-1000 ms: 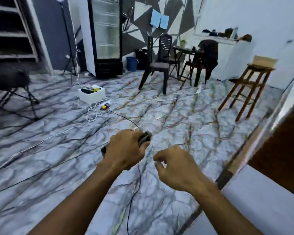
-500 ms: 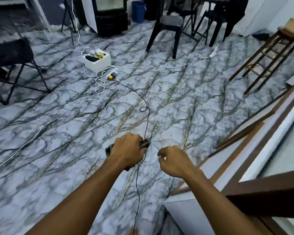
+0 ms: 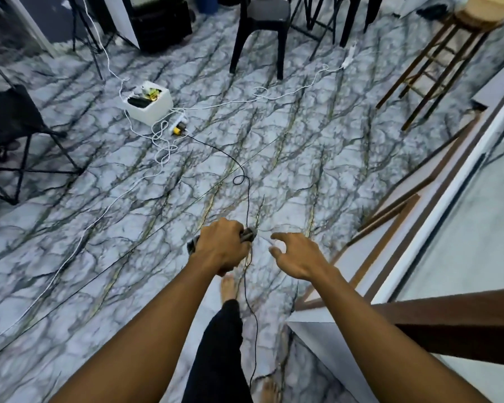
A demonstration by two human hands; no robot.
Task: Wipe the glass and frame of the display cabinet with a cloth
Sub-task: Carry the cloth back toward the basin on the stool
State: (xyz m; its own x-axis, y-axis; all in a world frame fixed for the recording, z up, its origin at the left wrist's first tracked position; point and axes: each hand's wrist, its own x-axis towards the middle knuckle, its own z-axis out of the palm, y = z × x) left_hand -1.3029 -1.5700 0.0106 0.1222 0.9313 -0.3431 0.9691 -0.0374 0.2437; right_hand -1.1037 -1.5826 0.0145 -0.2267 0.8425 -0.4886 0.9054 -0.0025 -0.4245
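View from a head camera, looking down at a marble-patterned floor with 2 bare forearms reaching forward.

The display cabinet fills the picture's right edge, seen from above: a dark brown frame bar, pale edging and a greyish pane that is probably its glass.

The left hand is held out over the floor, away from the cabinet, fingers curled tight round a bunched dark grey cloth. The cloth's ends poke out on both sides of the fist. The right hand sits between the left hand and the cabinet, near the cabinet's edge but touching nothing. Its fingers are spread and loosely bent, and it holds nothing. The 2 hands are close together but apart.

A thin black cable runs across the floor on the side away from the cabinet. Farther from the cabinet are a white box and a black chair.

Progress, as a judgement: the cloth is in hand but touches neither glass nor frame, so the wiping appears not yet begun. Both glass and frame seem left to do. Whether any part is already clean cannot be told.
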